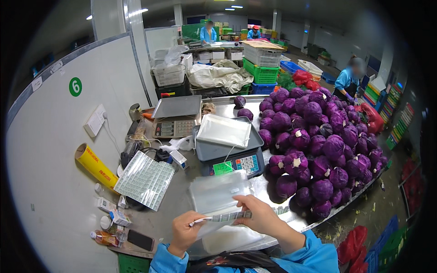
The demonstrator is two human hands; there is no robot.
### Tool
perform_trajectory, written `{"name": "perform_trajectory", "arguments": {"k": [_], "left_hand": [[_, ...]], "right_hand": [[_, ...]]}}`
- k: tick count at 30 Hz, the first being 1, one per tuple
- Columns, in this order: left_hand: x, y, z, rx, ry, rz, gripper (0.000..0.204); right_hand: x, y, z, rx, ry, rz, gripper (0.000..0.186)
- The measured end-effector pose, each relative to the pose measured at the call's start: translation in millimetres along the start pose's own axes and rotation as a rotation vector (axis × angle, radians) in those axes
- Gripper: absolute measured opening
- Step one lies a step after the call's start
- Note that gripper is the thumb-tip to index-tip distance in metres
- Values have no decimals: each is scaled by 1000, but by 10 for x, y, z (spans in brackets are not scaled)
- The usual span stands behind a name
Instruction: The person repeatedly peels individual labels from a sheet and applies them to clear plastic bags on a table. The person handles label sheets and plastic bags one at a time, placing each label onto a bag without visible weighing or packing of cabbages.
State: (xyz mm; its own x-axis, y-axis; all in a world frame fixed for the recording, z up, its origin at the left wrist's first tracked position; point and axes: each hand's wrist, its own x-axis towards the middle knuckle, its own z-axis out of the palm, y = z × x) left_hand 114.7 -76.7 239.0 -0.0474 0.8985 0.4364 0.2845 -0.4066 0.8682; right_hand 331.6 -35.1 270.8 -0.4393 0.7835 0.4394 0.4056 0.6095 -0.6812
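Between my hands stretches a narrow strip of labels (227, 216), printed in small grey-green blocks. My left hand (185, 230) pinches its left end, where a white edge shows. My right hand (260, 217) is closed around it farther along, and the strip's free end sticks out past that hand. Under the hands lie flat clear plastic bags (214, 191) on the metal table. Just beyond stands a digital scale (251, 163) with a lit green display, carrying another stack of clear bags (224, 131). A larger sheet of labels (145, 179) rests to the left.
Purple cabbages (314, 145) are heaped on the right side of the table. A second scale (177, 116) stands at the back left. Along the left wall are a yellow roll (96, 164), a bottle (107, 237) and a phone (140, 240). A co-worker (348, 82) stands beyond the heap.
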Motion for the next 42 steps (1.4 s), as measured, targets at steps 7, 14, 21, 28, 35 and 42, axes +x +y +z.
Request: {"name": "perform_trajectory", "arguments": {"k": [7, 14, 21, 28, 35, 42], "left_hand": [[-6, -55, 45, -159, 103, -96, 10], [-31, -203, 43, 63, 153, -1, 23], [25, -193, 0, -53, 112, -52, 20], [126, -81, -13, -210, 53, -228, 6], [122, -111, -28, 50, 147, -8, 11], [253, 23, -55, 56, -19, -71, 18]], "right_hand": [[-45, 89, 23, 41, -53, 101, 15], [-42, 117, -7, 31, -47, 46, 17], [-1, 88, -91, 132, -175, 213, 16], [-3, 90, -105, 185, -119, 211, 26], [1, 25, -121, 148, -150, 338, 38], [43, -8, -269, -103, -155, 153, 70]]}}
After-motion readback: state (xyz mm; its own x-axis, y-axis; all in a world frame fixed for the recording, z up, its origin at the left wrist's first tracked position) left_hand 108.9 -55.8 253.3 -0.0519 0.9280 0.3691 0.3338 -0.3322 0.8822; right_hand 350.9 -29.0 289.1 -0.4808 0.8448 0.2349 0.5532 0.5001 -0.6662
